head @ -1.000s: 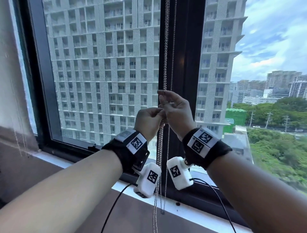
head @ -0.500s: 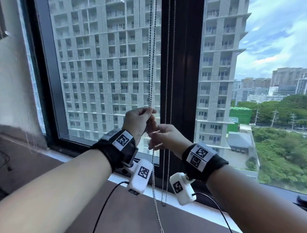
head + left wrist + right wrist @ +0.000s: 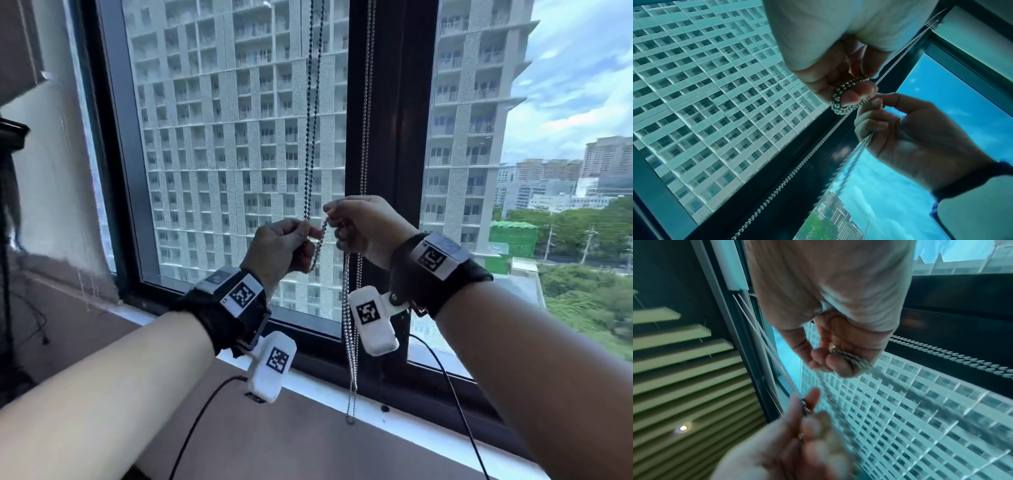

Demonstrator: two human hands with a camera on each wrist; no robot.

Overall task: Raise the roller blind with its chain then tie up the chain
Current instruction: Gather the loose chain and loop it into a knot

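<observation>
A high window looks out on a pale tower block (image 3: 239, 137) and sky, with a white sill (image 3: 411, 421) running under the dark frame (image 3: 394, 137).

Nearest the camera, both forearms reach forward with black wrist bands, each carrying a small white camera. Just beyond, the two hands meet at chest height in front of the frame's upright.

The left hand (image 3: 279, 248) is closed in a pinch on the bead chain (image 3: 310, 137); the left wrist view shows a doubled stretch of beads wrapped round one fingertip. The right hand (image 3: 368, 228) is curled round the slack, with a bunch of beads pressed between thumb and fingers in the right wrist view. A short run of chain spans the gap between the hands, and the rest of the loop hangs below the right hand, ending just above the sill.

Farther up, the strands rise out of the top of the head view. No blind fabric covers the glass anywhere in it, so the raising looks done, though the roller itself is barely seen.

What remains, by my reading, is the tying: a loop is being formed, yet no finished knot shows, and the long tail hangs loose.
</observation>
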